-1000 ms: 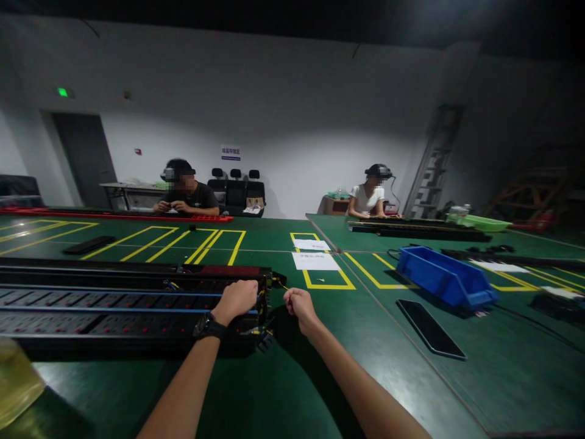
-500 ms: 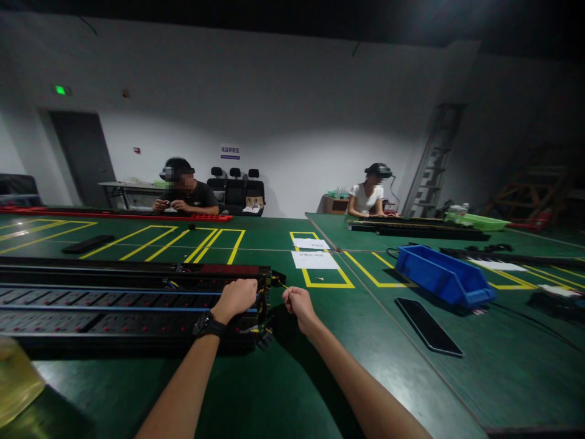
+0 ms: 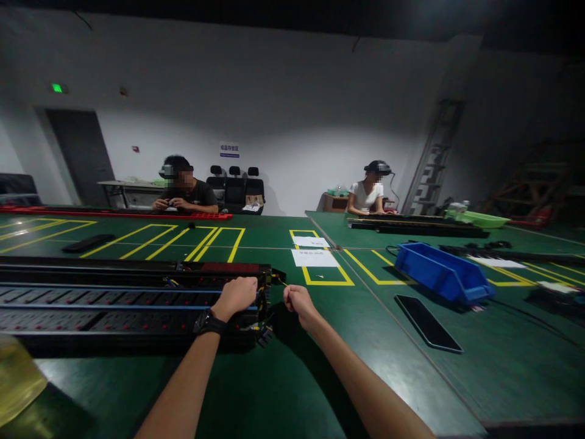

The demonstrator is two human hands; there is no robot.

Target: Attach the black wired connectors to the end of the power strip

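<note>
A long black rail assembly with blue strips and rows of red dots lies on the green table. My left hand, with a black watch at the wrist, is closed over its right end; the fingertips and anything in them are hidden. Loose wires and connectors stick out of that end. Just to the right, my right hand is closed in a pinch on a thin yellow wire that runs from the assembly's far right corner.
A blue bin and a black phone lie to the right. Paper sheets rest beyond my hands. A yellowish translucent container stands at near left. Two people work across the table.
Both hands keep nearly the same place and grip. My right hand has shifted very slightly, and the whole view has tilted a little.
</note>
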